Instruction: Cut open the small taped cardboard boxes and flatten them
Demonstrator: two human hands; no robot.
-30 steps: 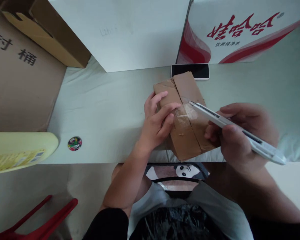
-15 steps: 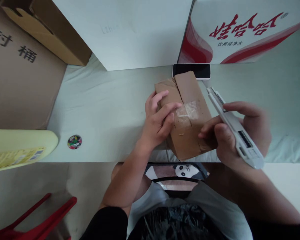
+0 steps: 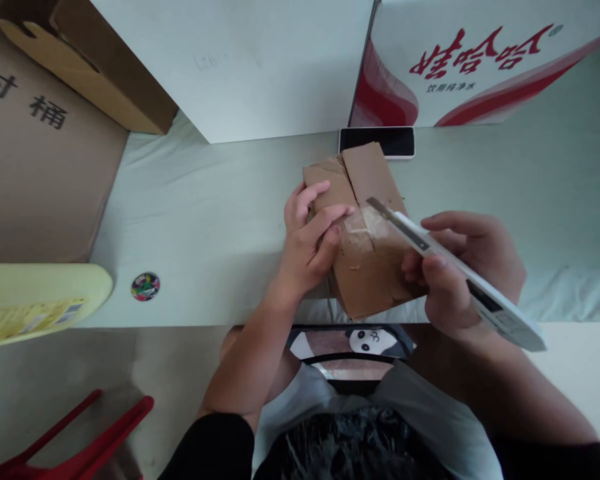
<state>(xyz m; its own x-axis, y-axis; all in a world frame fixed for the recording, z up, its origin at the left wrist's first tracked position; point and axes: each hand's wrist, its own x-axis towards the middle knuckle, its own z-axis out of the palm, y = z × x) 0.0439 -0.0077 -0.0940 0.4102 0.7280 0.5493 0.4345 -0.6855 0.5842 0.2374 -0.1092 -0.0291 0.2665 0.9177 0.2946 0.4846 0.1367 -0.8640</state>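
A small brown cardboard box (image 3: 380, 280) rests tilted at the front edge of the cloth-covered table. Clear tape (image 3: 375, 223) crosses the seam between its flaps. My left hand (image 3: 313, 233) grips the box's left side, fingers over the top flap and thumb bent on it. In my right hand (image 3: 465, 267) is a white utility knife (image 3: 453, 263), held between thumb and fingers. Its blade is out and points up and left, over the flap near the tape; whether it touches the cardboard I cannot tell. Some right fingers lie by the box's right side.
A phone (image 3: 380, 142) lies right behind the box. Large white cartons (image 3: 270, 73) stand at the back, brown cartons (image 3: 40, 173) at the left. A yellow bottle (image 3: 40, 293) and a round colourful disc (image 3: 145, 286) are front left. Below is a red stool (image 3: 95, 433).
My right hand has turned the utility knife, bringing its blade left from beyond the box's right edge to over the taped flap. The left hand keeps its hold on the box.
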